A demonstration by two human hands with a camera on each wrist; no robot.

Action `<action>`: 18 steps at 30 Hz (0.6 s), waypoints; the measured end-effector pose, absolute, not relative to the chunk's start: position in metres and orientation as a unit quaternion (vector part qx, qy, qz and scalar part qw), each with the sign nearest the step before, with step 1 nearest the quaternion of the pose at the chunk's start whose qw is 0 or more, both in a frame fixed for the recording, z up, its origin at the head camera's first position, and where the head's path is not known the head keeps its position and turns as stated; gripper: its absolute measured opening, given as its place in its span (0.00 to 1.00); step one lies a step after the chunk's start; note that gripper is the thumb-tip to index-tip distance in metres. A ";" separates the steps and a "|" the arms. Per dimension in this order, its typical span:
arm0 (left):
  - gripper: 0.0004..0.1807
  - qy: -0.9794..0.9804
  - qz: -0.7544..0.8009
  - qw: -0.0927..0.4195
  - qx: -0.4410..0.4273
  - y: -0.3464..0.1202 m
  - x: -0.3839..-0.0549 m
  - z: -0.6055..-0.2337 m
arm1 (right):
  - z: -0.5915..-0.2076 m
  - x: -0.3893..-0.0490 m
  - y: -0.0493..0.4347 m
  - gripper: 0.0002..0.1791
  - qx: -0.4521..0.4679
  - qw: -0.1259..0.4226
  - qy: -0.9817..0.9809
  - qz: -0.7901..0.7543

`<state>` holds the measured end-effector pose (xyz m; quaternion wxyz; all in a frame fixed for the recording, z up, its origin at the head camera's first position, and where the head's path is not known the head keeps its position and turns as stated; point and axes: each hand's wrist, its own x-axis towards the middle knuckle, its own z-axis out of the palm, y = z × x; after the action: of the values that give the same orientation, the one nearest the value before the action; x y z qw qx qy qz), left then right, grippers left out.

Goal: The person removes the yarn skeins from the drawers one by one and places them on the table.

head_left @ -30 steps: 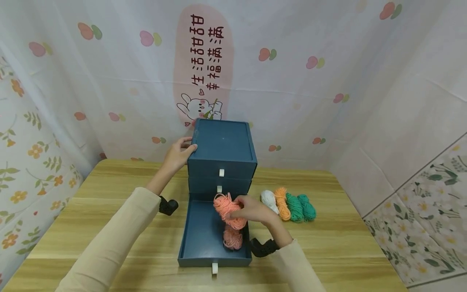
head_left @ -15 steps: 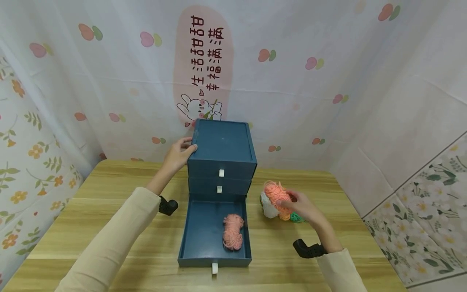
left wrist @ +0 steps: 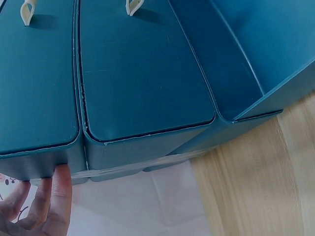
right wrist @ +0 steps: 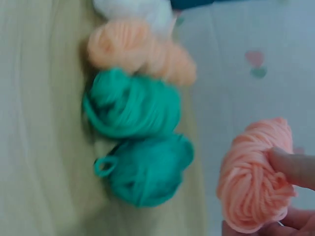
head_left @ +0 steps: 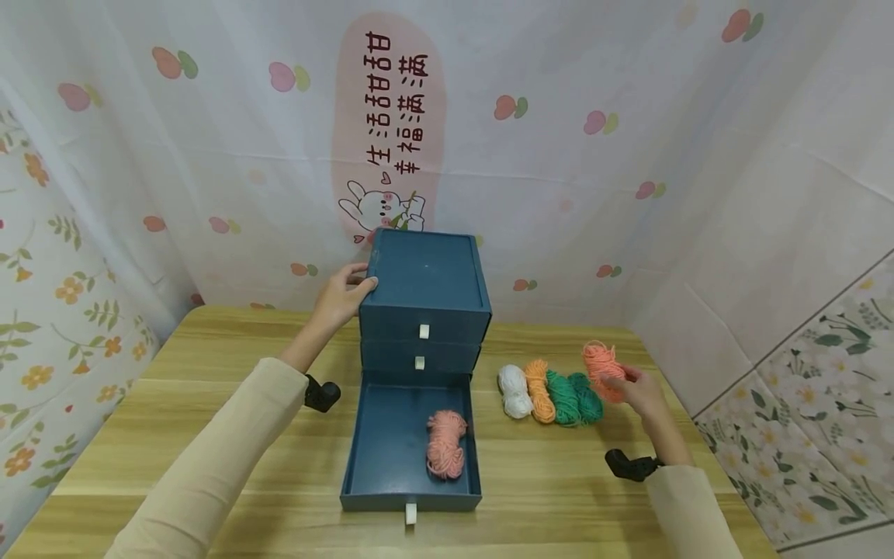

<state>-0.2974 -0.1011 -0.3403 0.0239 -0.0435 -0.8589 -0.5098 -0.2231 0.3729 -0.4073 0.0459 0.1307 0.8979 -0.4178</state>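
Note:
My right hand (head_left: 644, 394) holds a coral-pink skein of yarn (head_left: 602, 371), thumb on one side and fingers on the other. In the right wrist view this skein (right wrist: 253, 182) appears held up beside the row of yarn. My left hand (head_left: 341, 295) rests at the left upper edge of a dark blue drawer cabinet (head_left: 427, 270); in the left wrist view its fingers (left wrist: 60, 196) lie fairly straight against the cabinet's side. The bottom drawer (head_left: 387, 442) is pulled out, and a dusty-pink skein (head_left: 445, 444) lies along its right side.
On the wooden table (head_left: 545, 481), right of the cabinet, lie a white skein (head_left: 515, 392), an orange skein (head_left: 540, 390), a green skein (head_left: 563, 397) and a teal-green skein (head_left: 587, 400) side by side. A printed curtain (head_left: 559, 194) hangs behind.
My right hand has carried the coral-pink skein up out of the drawer and rightward over the row, to its far right. My left hand and the drawer have stayed in place.

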 end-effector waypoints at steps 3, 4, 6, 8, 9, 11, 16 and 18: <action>0.29 -0.859 -0.509 0.026 -0.044 -0.101 -0.298 -0.340 | -0.414 -0.226 0.381 0.40 0.169 0.024 0.894 -0.415; 0.29 -0.859 -0.509 0.026 -0.044 -0.101 -0.298 -0.340 | -0.416 -0.227 0.383 0.39 0.179 0.017 0.893 -0.413; 0.29 -0.859 -0.509 0.026 -0.044 -0.101 -0.298 -0.340 | -0.423 -0.229 0.388 0.37 0.197 0.011 0.892 -0.407; 0.29 -0.859 -0.509 0.026 -0.044 -0.101 -0.298 -0.339 | -0.430 -0.230 0.393 0.37 0.209 0.014 0.887 -0.412; 0.29 -0.858 -0.510 0.026 -0.044 -0.101 -0.298 -0.339 | -0.434 -0.230 0.395 0.37 0.215 0.017 0.886 -0.410; 0.29 -0.858 -0.511 0.027 -0.045 -0.101 -0.297 -0.339 | -0.442 -0.231 0.399 0.37 0.224 0.024 0.884 -0.409; 0.29 -0.859 -0.508 0.032 -0.049 -0.101 -0.297 -0.339 | -0.459 -0.230 0.405 0.41 0.229 0.058 0.867 -0.438; 0.29 -0.860 -0.507 0.033 -0.049 -0.101 -0.297 -0.339 | -0.462 -0.229 0.405 0.44 0.230 0.076 0.860 -0.449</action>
<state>-0.2966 -0.1014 -0.3394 0.0332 -0.0493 -0.8600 -0.5068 -0.2292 0.4055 -0.4624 0.0763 0.2305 0.8598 -0.4492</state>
